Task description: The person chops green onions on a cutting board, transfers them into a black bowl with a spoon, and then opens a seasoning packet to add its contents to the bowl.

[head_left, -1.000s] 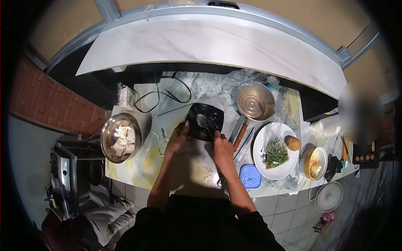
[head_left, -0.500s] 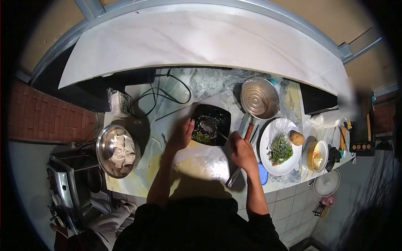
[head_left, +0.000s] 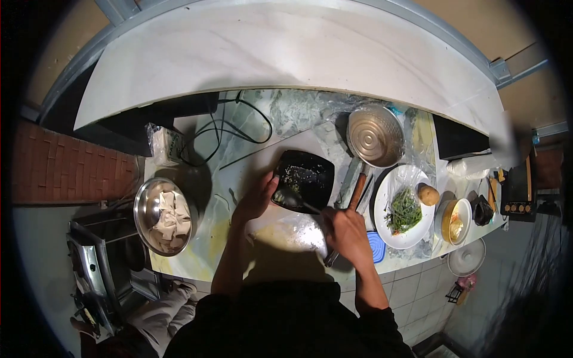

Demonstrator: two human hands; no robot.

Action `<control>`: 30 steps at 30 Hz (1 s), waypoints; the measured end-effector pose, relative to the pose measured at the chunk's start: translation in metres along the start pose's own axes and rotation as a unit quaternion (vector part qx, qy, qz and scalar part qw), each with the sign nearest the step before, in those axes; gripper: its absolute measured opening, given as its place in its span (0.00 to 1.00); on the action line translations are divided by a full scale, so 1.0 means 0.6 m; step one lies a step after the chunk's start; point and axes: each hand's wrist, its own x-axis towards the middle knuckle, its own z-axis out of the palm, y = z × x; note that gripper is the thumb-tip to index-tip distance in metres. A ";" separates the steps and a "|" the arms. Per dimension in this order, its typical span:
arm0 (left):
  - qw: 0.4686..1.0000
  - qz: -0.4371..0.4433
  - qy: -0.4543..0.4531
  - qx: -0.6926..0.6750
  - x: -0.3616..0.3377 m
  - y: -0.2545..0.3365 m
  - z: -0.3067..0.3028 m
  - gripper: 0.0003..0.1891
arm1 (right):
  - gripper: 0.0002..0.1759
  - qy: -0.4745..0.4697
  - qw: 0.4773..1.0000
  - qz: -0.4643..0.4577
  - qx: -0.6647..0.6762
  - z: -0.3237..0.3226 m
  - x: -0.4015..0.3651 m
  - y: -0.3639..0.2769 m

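My left hand [head_left: 255,200] grips the left side of a square black bowl [head_left: 321,190], its thumb at the rim. My right hand [head_left: 347,236] is closed around a metal spoon. The spoon's head [head_left: 289,198] sits inside the bowl at its near left corner. White minced bits and some green chopped bits [head_left: 293,177] lie on the bowl's bottom and cling to its walls. Below my right hand, the end of a dark handle [head_left: 330,259] shows; the hand hides the rest of it.
Left stands a steel bowl [head_left: 138,213] with pale folded pieces. On the right are a wooden-handled pan [head_left: 376,136], a white plate [head_left: 412,237] with bagged greens and a potato [head_left: 427,194], a blue item [head_left: 376,246] and a yellow-sided bowl [head_left: 446,222]. Another person's leg [head_left: 164,319] is at lower left.
The spoon's head has moved from the bowl's middle to its near left corner. My right hand has shifted slightly down and turned. My left hand still holds the bowl.
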 end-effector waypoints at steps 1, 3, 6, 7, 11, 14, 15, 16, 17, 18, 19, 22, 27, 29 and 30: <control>1.000 0.004 -0.001 0.003 0.007 -0.010 -0.002 0.23 | 0.11 -0.024 1.000 0.012 -0.013 0.001 -0.003 -0.010; 0.996 0.037 -0.054 -0.063 0.019 -0.030 -0.002 0.22 | 0.09 -0.017 0.998 0.015 -0.054 0.018 -0.002 -0.016; 0.968 -0.075 -0.085 -0.226 0.009 -0.016 -0.002 0.21 | 0.06 0.005 0.999 0.004 -0.045 0.013 -0.001 -0.006; 0.968 -0.072 -0.083 -0.224 0.011 -0.025 -0.001 0.21 | 0.04 0.013 0.999 0.015 -0.039 -0.004 -0.009 -0.019; 0.975 -0.032 -0.067 -0.211 0.009 -0.044 0.003 0.21 | 0.07 0.012 0.997 0.006 -0.072 0.020 -0.015 -0.022; 0.985 -0.017 -0.063 -0.160 0.012 -0.059 -0.001 0.21 | 0.09 -0.003 0.999 0.031 -0.041 0.003 -0.029 0.022; 0.989 -0.028 -0.054 -0.137 0.008 -0.058 -0.003 0.21 | 0.12 0.021 1.000 0.019 -0.006 -0.008 -0.036 0.026; 0.989 -0.026 -0.053 -0.136 0.008 -0.055 -0.008 0.21 | 0.12 0.023 1.000 0.018 -0.006 -0.006 -0.034 0.028; 0.994 0.007 -0.056 -0.094 0.006 -0.053 -0.011 0.20 | 0.12 0.005 0.999 0.011 -0.049 0.001 -0.035 0.033; 0.996 0.039 -0.061 -0.052 0.004 -0.047 -0.011 0.19 | 0.13 -0.013 0.996 0.008 -0.091 0.012 -0.037 0.041; 0.996 0.040 -0.065 -0.053 0.005 -0.054 -0.002 0.19 | 0.15 0.026 0.995 0.005 -0.095 0.035 -0.031 0.050; 0.980 0.191 0.047 -0.017 -0.003 -0.068 0.018 0.18 | 0.16 0.003 0.999 0.025 -0.031 0.026 -0.044 0.060; 0.983 0.118 0.012 -0.140 -0.035 -0.062 0.046 0.21 | 0.18 0.074 0.995 0.062 -0.030 0.025 -0.072 0.054; 0.971 0.179 0.039 -0.156 -0.035 -0.090 0.067 0.25 | 0.18 0.056 0.995 0.060 -0.052 0.055 -0.082 0.067; 0.971 0.179 0.040 -0.156 -0.045 -0.080 0.071 0.25 | 0.18 0.037 0.995 0.055 -0.071 0.064 -0.086 0.065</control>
